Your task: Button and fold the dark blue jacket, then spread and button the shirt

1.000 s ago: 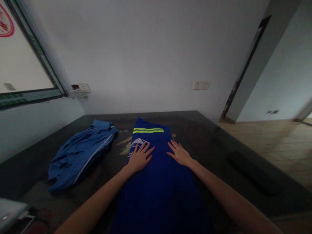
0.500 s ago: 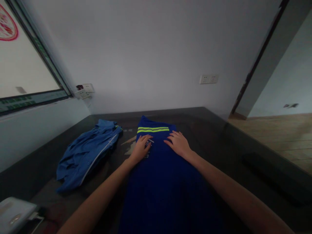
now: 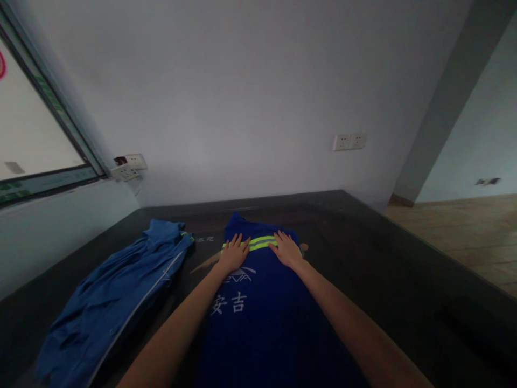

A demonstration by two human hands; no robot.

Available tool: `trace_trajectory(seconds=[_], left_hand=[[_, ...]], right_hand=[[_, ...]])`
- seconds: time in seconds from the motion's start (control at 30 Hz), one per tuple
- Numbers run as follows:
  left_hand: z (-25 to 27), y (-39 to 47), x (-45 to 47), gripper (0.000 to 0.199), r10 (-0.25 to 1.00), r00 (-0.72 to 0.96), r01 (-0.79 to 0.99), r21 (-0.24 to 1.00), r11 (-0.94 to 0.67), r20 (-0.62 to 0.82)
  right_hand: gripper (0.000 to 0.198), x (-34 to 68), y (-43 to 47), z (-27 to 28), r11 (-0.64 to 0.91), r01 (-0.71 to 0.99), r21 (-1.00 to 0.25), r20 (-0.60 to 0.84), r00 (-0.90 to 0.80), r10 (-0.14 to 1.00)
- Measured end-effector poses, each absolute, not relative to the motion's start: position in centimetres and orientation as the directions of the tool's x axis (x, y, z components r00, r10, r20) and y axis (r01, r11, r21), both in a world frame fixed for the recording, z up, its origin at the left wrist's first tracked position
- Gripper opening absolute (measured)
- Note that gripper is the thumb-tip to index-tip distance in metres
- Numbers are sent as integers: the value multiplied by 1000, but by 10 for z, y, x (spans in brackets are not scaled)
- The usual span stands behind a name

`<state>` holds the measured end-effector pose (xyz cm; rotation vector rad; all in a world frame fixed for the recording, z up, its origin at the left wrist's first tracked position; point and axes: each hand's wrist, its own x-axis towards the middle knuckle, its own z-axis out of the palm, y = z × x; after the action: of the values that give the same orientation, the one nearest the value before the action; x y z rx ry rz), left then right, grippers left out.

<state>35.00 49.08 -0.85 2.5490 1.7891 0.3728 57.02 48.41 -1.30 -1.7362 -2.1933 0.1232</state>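
A dark blue garment (image 3: 258, 323) with white printed characters and a logo lies lengthwise on the dark table (image 3: 388, 258). Across its far end runs a yellow-green reflective stripe (image 3: 262, 243) with a grey middle line. My left hand (image 3: 235, 254) rests flat on the left part of the stripe, fingers spread. On the stripe's right end lies my right hand (image 3: 287, 250), also flat with its fingers apart. Neither hand grips the cloth. The near part of the garment is too dark to make out folds.
Left of my arm lies a second, lighter blue garment (image 3: 117, 291) with white piping. Behind the table stands a wall with a double socket (image 3: 349, 141); another socket cluster (image 3: 129, 166) is at the left corner. A dark long object (image 3: 476, 334) sits at right, barely visible.
Both hands have slid forward along the garment onto the stripe, uncovering the printed logo and characters. The view has shifted, and the white device at lower left is out of frame.
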Motion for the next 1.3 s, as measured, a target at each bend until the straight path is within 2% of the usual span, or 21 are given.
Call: trace_trajectory(seconds=[0.13, 0.23, 0.33, 0.4, 0.5, 0.63, 0.83, 0.97, 1.03, 1.1, 1.2, 1.3], left_hand=[[-23, 495, 348, 45, 924, 326, 918, 166, -360, 201], [-20, 510, 342, 41, 937, 264, 885, 329, -330, 231], [-12, 537, 331, 32, 928, 69, 790, 549, -274, 365], [-10, 557, 323, 29, 890, -107, 724, 648, -236, 443], [-15, 580, 314, 25, 865, -256, 643, 744, -182, 432], [-25, 590, 309, 28, 880, -250, 589, 785, -193, 404], [-26, 591, 300, 34, 937, -200, 479, 863, -163, 287], [-26, 591, 301, 31, 932, -195, 435, 879, -196, 305], [-26, 591, 302, 30, 925, -206, 388, 894, -222, 320], [-26, 593, 302, 29, 921, -228, 334, 914, -230, 315], [-27, 598, 300, 27, 915, -271, 228, 944, -240, 298], [-28, 604, 299, 27, 927, -286, 62, 970, -237, 244]], right_hand=[[71, 575, 489, -24, 245, 928, -280, 177, -200, 964], [67, 574, 487, -22, 247, 920, -303, 213, -187, 959], [57, 572, 484, -10, 272, 897, -348, 310, -164, 937], [49, 566, 486, 6, 332, 872, -359, 403, -176, 898], [40, 544, 504, 35, 439, 827, -351, 454, -260, 852], [42, 500, 557, 60, 441, 818, -369, 329, -329, 885], [55, 447, 625, 57, 232, 871, -434, 74, -223, 972], [65, 433, 641, 44, 172, 861, -479, 3, -194, 981], [59, 432, 646, 40, 147, 828, -541, -9, -180, 984], [44, 432, 649, 39, 130, 775, -619, -34, -192, 981], [19, 433, 650, 46, 129, 706, -697, -78, -254, 964], [9, 436, 646, 58, 120, 605, -787, -121, -343, 932]])
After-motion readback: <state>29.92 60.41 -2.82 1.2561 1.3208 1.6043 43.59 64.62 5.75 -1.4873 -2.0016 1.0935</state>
